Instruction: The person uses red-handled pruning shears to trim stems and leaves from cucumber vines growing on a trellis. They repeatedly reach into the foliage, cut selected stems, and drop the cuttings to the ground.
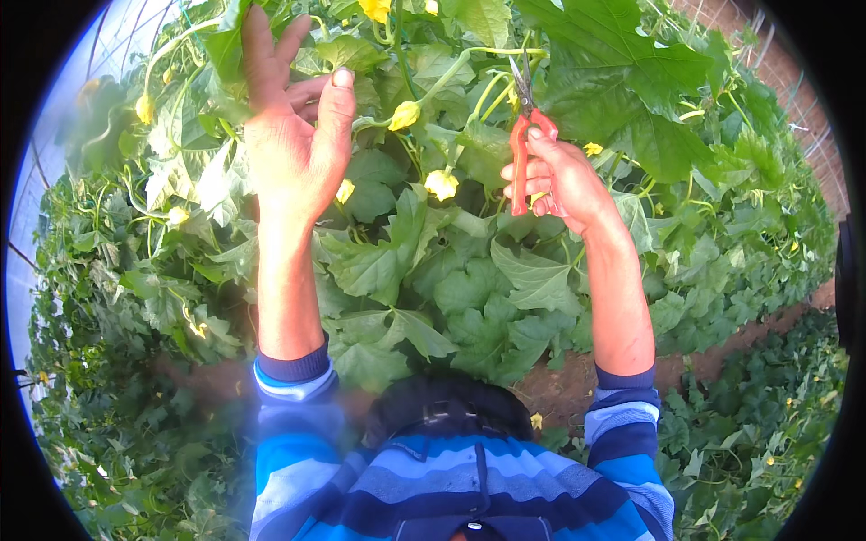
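My left hand is raised at the upper left among the vines, fingers spread, its fingertips near a green leaf; nothing is gripped in it. In my right hand are pruning scissors with red handles. Their narrow metal blades point up and stand slightly apart, beside a pale green stem. Whether the blades touch the stem, I cannot tell. Between my hands hang a yellow flower bud on a thick curved stalk and a second yellow flower lower down.
Broad leaves crowd the right of the scissors. Dense foliage fills the space below my hands, with a strip of brown soil beyond it. More plants grow at the lower right. Netting stands at the right edge.
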A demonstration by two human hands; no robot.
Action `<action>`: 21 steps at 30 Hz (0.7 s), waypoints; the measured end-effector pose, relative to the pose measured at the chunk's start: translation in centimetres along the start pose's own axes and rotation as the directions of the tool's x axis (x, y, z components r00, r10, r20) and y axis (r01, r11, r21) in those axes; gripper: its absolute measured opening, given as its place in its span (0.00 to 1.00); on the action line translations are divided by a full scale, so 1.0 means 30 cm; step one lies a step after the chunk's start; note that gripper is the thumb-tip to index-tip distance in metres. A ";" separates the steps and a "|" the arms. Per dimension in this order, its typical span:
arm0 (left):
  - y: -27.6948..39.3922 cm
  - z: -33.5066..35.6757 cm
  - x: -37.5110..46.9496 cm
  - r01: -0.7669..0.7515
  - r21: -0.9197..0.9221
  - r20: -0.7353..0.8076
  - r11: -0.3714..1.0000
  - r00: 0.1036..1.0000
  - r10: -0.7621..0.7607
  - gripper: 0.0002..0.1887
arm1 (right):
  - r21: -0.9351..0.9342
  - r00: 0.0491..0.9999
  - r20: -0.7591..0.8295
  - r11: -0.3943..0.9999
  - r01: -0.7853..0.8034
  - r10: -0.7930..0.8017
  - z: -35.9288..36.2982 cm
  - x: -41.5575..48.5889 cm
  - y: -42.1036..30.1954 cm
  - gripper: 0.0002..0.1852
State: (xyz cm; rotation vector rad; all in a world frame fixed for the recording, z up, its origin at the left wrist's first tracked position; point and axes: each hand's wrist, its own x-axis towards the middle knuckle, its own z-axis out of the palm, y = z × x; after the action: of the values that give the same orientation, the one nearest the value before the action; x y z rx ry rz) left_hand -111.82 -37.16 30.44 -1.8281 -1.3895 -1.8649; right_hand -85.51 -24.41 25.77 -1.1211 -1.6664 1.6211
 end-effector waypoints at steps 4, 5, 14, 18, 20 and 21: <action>-0.015 -0.018 0.008 -0.008 -0.047 -0.019 0.999 1.000 0.007 0.49 | 0.028 0.999 -0.030 0.999 -0.030 0.031 0.009 0.012 -0.044 0.31; -0.018 -0.020 0.010 -0.014 -0.055 -0.019 0.998 1.000 0.013 0.49 | 0.038 0.999 -0.034 0.999 -0.034 0.035 0.011 0.014 -0.053 0.30; -0.022 -0.045 0.018 0.040 -0.014 -0.008 0.999 0.999 -0.040 0.49 | 0.048 0.995 -0.102 0.999 -0.019 0.024 0.018 0.040 -0.087 0.27; -0.032 -0.051 0.021 0.044 -0.039 0.006 0.998 0.999 -0.044 0.49 | 0.011 0.985 -0.163 0.998 0.059 -0.057 0.032 0.045 -0.079 0.29; -0.037 -0.052 0.022 0.031 -0.029 0.012 0.999 0.999 -0.031 0.49 | -0.022 0.977 -0.193 0.996 0.084 -0.087 0.039 0.044 -0.080 0.30; -0.039 -0.052 0.022 0.024 -0.025 0.016 0.999 1.000 -0.023 0.49 | -0.042 0.980 -0.181 0.996 0.081 -0.087 0.043 0.042 -0.080 0.30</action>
State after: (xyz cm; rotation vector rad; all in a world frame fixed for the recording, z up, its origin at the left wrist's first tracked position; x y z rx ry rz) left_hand -113.85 -37.29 30.76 -1.8498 -1.4043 -1.8926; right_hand -87.68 -23.83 27.78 -1.1635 -1.6057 1.3980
